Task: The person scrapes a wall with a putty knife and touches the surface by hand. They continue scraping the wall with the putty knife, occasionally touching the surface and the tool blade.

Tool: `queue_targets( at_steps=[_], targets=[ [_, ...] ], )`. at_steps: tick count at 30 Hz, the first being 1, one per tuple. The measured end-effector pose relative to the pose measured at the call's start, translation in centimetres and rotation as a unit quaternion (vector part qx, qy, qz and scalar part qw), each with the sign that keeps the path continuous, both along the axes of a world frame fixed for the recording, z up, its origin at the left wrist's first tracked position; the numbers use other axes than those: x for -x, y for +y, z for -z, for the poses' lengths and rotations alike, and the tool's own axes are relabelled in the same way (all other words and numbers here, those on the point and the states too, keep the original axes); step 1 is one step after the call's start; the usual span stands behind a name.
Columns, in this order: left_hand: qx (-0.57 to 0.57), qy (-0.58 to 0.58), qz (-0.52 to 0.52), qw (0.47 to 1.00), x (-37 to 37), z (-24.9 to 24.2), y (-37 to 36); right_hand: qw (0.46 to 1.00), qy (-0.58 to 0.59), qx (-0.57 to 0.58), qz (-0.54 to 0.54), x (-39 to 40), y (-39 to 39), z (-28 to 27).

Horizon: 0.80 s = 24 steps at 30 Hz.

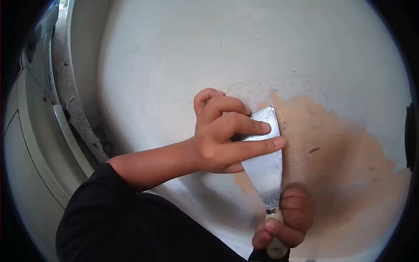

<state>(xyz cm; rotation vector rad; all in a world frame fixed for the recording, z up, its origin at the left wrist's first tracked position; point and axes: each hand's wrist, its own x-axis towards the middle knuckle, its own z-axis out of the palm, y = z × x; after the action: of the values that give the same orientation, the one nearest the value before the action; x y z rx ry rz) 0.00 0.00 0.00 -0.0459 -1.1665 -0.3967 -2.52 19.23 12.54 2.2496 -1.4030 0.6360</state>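
A metal scraper (267, 170) with a pale handle lies against a light panel (174, 65), its blade edge at a tan patch (323, 131). My right hand (288, 218) is closed round the handle at the lower right. From the left, my left hand (231, 135) reaches over the blade. Two of its fingers press flat on the metal and the others are bent; what lies under its palm is hidden. A small dark mark shows on the tan patch, right of the blade.
At the left stand pale curved panels (39, 135) with a handle-like bar (72, 135). Between them and the light panel runs a dirty, speckled strip (72, 96). A dark object (410, 135) is at the far right edge.
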Motion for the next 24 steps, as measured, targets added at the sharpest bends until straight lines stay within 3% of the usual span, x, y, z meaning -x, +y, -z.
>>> queue_targets(
  at_steps=[9,12,14,15,17,21,24],
  targets=[
    [0.008,-0.005,0.002,1.000,0.3,0.2,0.1,0.999,-0.009,0.026,-0.023,1.1,-0.1,0.5],
    [-0.076,0.004,0.001,0.997,0.9,0.3,0.9,0.997,0.050,-0.058,-0.016,1.3,-0.3,0.5],
    [-0.026,0.001,0.008,1.000,0.1,0.1,0.4,0.997,0.004,0.076,-0.025,0.7,-0.3,1.5],
    [0.022,-0.002,0.007,1.000,-0.1,0.1,0.0,0.997,0.007,0.076,-0.031,0.8,-0.3,1.5],
    [0.015,0.004,0.007,1.000,0.3,0.2,0.2,0.997,0.018,0.065,-0.033,0.9,-0.7,1.2],
    [-0.069,-0.005,0.032,0.997,0.4,0.4,0.6,0.999,0.037,-0.017,-0.001,0.7,-0.4,0.9],
    [0.011,-0.005,0.015,1.000,0.0,0.5,-0.3,0.998,0.045,0.019,-0.029,0.9,-0.3,0.8]
  ],
)
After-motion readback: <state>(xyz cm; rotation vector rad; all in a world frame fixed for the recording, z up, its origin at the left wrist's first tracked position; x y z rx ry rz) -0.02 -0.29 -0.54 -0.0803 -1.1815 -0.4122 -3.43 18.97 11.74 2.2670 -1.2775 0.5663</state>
